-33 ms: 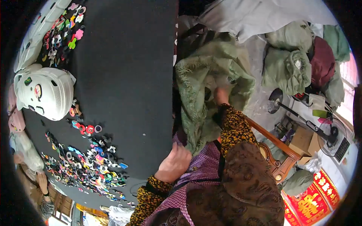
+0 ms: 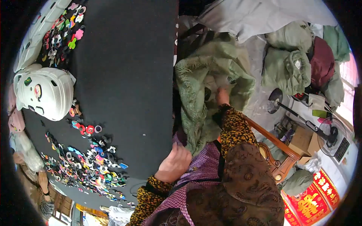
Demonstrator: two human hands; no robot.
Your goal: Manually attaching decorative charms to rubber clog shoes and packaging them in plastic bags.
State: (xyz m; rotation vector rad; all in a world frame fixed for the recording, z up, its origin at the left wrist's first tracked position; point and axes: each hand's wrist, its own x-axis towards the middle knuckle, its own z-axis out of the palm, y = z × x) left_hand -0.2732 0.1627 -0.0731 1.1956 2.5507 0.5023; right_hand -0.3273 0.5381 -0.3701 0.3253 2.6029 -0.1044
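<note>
A frayed green woven sack (image 2: 196,101) hangs gaping beside the table's right edge. My right hand (image 2: 223,97) reaches down into its mouth, and the sack hides the fingers. Pale, shiny stuff with a dark spot shows around that hand inside the sack, too unclear to name. My left hand (image 2: 174,162) rests on the near right edge of the black table (image 2: 124,83), against the sack's fringed border. Its fingers are bent and pressed together over the edge; what they hold, if anything, is hidden.
White clogs (image 2: 56,92) with charms stand along the table's left side. Small colourful shoe charms (image 2: 94,160) lie in heaps there. Another person's arm (image 2: 43,183) shows at lower left. To my right are a wooden chair (image 2: 277,145), a fan (image 2: 332,137) and stuffed sacks (image 2: 288,69).
My right hand has shifted very slightly to the right inside the sack. My left hand stays in place. The other person's hand at the lower left has moved a little.
</note>
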